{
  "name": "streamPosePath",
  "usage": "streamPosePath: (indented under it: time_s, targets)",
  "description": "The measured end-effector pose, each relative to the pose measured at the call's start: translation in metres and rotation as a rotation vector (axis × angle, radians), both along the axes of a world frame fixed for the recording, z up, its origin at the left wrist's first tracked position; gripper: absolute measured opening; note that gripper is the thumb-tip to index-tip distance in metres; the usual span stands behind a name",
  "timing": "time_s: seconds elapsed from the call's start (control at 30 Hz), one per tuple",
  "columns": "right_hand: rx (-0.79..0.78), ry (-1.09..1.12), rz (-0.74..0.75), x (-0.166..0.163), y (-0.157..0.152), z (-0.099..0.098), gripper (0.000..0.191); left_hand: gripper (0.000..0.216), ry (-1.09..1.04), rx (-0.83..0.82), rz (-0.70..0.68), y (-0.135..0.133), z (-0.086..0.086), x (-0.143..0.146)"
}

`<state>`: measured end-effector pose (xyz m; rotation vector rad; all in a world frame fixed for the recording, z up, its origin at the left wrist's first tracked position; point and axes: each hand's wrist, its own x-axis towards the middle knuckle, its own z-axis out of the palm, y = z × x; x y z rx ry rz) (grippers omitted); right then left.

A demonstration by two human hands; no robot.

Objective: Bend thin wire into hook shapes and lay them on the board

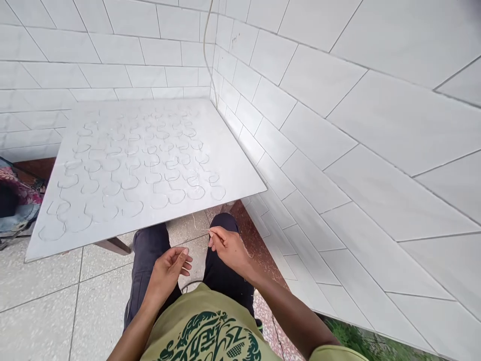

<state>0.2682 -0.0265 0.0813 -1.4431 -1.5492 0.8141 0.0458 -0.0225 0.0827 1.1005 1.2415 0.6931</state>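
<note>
A thin pale strand of wire or thread (pixel 195 222) is pinched between the thumb and fingers of my right hand (pixel 229 249), above my knee. Its curved end sticks out to the left, close to the board's front edge. My left hand (pixel 167 271) hovers over my lap with its fingers loosely bent and apart, and nothing shows in it. In front of both hands lies a white board (pixel 233 170), carrying rows of several thin, S-like curved strands (pixel 173 195).
White tiled walls (pixel 319 125) meet behind the board and run close along my right. A cable (pixel 205 45) hangs in the corner. A wooden leg (pixel 114 244) shows under the board. Patterned cloth and a dark item (pixel 17 193) lie at far left on the speckled floor (pixel 37 286).
</note>
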Motion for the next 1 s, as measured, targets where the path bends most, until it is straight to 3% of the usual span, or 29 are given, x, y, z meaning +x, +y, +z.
streamPosePath:
  time_s: [0.17,0.33,0.67,1.0]
  targets:
    - [0.064,-0.026,-0.038,0.036,0.023,0.018,0.024,0.054,0.237,0.138,0.131,0.001,-0.030,-0.041]
    - [0.058,0.011,-0.127,0.070,0.055,0.028,0.023,0.046,0.457,0.175,0.276,-0.001,-0.056,-0.075]
    - [0.030,0.032,-0.170,0.110,0.148,0.058,0.024,0.039,0.614,0.239,0.301,0.004,-0.067,-0.084]
    - [-0.083,-0.024,-0.226,0.135,0.303,0.055,0.015,0.032,0.764,0.200,0.348,0.010,-0.066,-0.095]
